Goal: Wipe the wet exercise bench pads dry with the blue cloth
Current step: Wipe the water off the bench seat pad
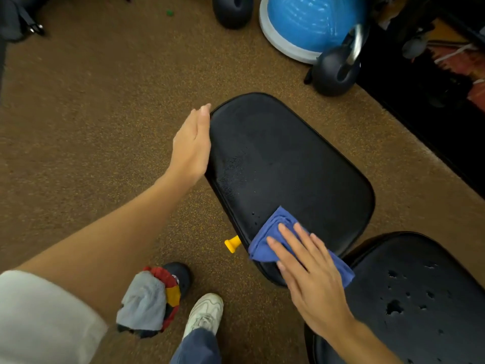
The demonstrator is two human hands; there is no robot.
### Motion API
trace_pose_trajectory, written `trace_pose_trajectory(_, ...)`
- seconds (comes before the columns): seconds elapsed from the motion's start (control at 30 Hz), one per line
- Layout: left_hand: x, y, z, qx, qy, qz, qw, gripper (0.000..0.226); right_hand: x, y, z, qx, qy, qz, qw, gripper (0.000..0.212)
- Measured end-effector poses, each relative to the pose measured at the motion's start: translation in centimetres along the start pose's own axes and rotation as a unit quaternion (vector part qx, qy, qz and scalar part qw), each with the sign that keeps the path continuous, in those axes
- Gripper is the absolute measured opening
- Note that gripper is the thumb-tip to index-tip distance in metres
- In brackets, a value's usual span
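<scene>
Pressing the blue cloth flat onto the near end of the seat pad, my right hand lies over it with the fingers straight and slightly spread, nothing curled around the fabric. The cloth is bunched, its front edge pointing up the pad, its back edge hanging over the gap toward the second pad at lower right. That second pad shows several torn holes in its black cover.

My left hand rests flat against the left edge of the seat pad, fingers together and straight, holding nothing. Water droplets bead on the left side of the pad between the two hands.

A yellow knob sticks out from under the pad, just left of the cloth. On the brown floor I see a white shoe, a bundle of grey and red fabric beside it, a kettlebell and a blue balance dome beyond the pad.
</scene>
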State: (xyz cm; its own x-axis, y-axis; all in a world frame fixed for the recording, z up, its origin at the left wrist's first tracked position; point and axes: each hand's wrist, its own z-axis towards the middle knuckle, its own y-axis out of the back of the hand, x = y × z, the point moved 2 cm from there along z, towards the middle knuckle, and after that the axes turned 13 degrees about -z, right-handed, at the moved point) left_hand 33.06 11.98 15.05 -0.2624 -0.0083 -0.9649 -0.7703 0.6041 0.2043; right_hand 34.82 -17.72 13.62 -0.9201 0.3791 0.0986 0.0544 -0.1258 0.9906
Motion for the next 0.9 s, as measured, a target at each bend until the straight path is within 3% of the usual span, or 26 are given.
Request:
trace_pose_trajectory(0.1,-0.5,2.5,-0.8,-0.050,-0.018,-0.033,0.998,0.054,0.3,-0.1,1.7,0.026,0.158,-0.055,0.986,0.042)
trace_pose_trajectory(0.2,-0.6,4.8,-1.0,-0.141,0.017,-0.115,0.983,0.052,1.1,-0.1,4.7,0.054,0.294,-0.099,0.949,0.040)
trace_pose_trajectory(0.37,0.2,7.1,-1.7,-0.213,0.027,-0.154,0.964,0.051,2.3,-0.3,11.3,0.047,0.376,-0.108,0.919,0.034)
trace_pose_trajectory(0.67,2.7,5.7,-2.4,-0.237,0.029,-0.144,0.960,0.049,2.8,-0.6,22.6,0.001,0.345,-0.091,0.934,0.038)
trace_pose_trajectory(0.9,2.6,0.3,-3.5,-0.250,-0.012,-0.120,0.961,0.042,-0.9,-0.8,29.1,-0.002,0.068,-0.046,0.997,0.047)
